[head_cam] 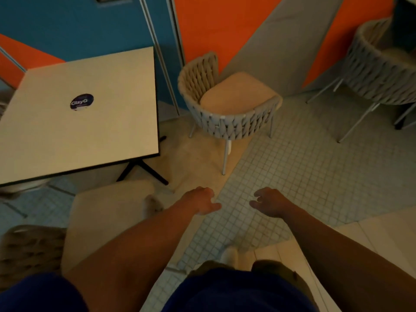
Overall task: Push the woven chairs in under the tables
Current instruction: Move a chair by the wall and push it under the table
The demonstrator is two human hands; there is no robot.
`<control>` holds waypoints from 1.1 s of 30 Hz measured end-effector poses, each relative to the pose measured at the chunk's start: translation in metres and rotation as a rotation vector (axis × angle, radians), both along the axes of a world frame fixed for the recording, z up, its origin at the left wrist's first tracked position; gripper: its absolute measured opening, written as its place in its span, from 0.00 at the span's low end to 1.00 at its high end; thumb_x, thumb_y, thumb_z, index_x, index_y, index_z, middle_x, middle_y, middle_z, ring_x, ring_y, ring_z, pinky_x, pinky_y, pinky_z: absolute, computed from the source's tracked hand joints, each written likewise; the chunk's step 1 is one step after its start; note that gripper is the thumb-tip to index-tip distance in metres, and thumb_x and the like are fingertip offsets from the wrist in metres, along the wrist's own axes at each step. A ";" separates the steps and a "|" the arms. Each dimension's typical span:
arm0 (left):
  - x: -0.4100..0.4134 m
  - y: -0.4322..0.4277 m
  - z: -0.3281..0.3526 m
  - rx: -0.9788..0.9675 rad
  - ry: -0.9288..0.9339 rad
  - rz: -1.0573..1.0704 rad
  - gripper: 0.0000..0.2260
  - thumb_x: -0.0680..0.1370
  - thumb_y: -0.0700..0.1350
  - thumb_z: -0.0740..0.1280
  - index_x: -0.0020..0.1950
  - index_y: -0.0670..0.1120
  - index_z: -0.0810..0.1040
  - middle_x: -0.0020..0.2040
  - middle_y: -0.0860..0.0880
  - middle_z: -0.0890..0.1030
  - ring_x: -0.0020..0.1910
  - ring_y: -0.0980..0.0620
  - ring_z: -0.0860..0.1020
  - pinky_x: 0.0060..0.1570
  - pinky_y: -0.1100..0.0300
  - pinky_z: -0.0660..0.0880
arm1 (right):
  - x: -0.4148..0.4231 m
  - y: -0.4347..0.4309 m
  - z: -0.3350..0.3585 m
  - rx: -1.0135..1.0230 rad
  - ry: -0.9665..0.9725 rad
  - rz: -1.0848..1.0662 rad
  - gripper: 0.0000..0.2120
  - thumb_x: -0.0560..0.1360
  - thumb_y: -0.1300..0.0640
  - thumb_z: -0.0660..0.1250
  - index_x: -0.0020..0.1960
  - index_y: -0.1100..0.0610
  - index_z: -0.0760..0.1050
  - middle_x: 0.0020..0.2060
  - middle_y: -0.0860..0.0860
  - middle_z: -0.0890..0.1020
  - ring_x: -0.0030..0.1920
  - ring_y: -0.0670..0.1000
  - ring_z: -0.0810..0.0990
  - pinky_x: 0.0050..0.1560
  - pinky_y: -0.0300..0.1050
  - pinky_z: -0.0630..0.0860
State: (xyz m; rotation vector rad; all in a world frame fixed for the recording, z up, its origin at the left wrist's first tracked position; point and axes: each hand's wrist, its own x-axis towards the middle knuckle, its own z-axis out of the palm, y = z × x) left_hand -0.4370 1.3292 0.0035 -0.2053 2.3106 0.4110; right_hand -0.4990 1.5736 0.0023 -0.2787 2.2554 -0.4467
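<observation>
A woven grey chair [227, 118] with a beige cushion stands apart from the table, to the right of the square beige table [85, 131], near the orange wall. Another woven chair [105, 219] sits at the lower left, its cushion partly under the table's front edge. My left hand [200, 200] and my right hand [269, 202] hang above the tiled floor in front of me, fingers apart, holding nothing. Both hands are well short of the far chair.
A third woven chair [380, 75] stands at the far right beside a dark table. The near table has a black cross base [144, 172] and a round sticker [81, 102]. A grey panel [281, 48] leans on the wall. Tiled floor lies between me and the chairs.
</observation>
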 end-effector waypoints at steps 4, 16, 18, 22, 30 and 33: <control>-0.067 -0.012 0.003 0.018 0.023 0.069 0.35 0.77 0.68 0.63 0.77 0.47 0.68 0.75 0.45 0.70 0.70 0.46 0.72 0.69 0.51 0.71 | -0.065 -0.009 0.001 -0.032 -0.011 -0.039 0.30 0.79 0.41 0.65 0.74 0.59 0.68 0.70 0.55 0.75 0.69 0.54 0.73 0.65 0.43 0.68; -0.239 -0.050 -0.018 0.022 -0.001 0.379 0.32 0.78 0.66 0.63 0.75 0.47 0.70 0.73 0.46 0.73 0.68 0.47 0.74 0.68 0.50 0.72 | -0.260 -0.050 -0.031 -0.079 -0.116 0.032 0.31 0.80 0.41 0.63 0.74 0.61 0.67 0.75 0.56 0.68 0.73 0.56 0.68 0.71 0.48 0.67; -0.261 -0.059 -0.021 0.029 -0.015 0.424 0.31 0.79 0.65 0.63 0.75 0.47 0.70 0.73 0.46 0.72 0.69 0.47 0.73 0.69 0.52 0.71 | -0.283 -0.059 -0.037 -0.082 -0.151 -0.011 0.32 0.79 0.40 0.63 0.74 0.61 0.68 0.74 0.56 0.69 0.71 0.56 0.70 0.70 0.49 0.68; -0.317 -0.089 -0.040 0.020 -0.025 0.495 0.32 0.79 0.66 0.61 0.76 0.46 0.68 0.75 0.44 0.70 0.71 0.45 0.72 0.70 0.53 0.69 | -0.323 -0.085 -0.055 -0.115 -0.237 -0.225 0.35 0.75 0.35 0.64 0.72 0.59 0.70 0.71 0.55 0.72 0.69 0.55 0.73 0.69 0.51 0.70; -0.432 -0.172 -0.111 0.274 0.146 1.181 0.46 0.66 0.73 0.65 0.77 0.46 0.67 0.70 0.43 0.75 0.61 0.42 0.78 0.53 0.46 0.82 | -0.366 -0.171 -0.119 -0.484 -0.546 -1.217 0.39 0.72 0.40 0.73 0.73 0.62 0.65 0.64 0.58 0.75 0.56 0.58 0.81 0.49 0.56 0.84; -0.458 -0.186 -0.126 0.479 0.154 1.365 0.30 0.78 0.62 0.67 0.74 0.45 0.70 0.65 0.45 0.77 0.60 0.41 0.79 0.52 0.45 0.81 | -0.374 -0.195 -0.137 -0.637 -0.639 -1.463 0.36 0.73 0.44 0.74 0.72 0.60 0.65 0.66 0.60 0.73 0.58 0.63 0.80 0.50 0.59 0.83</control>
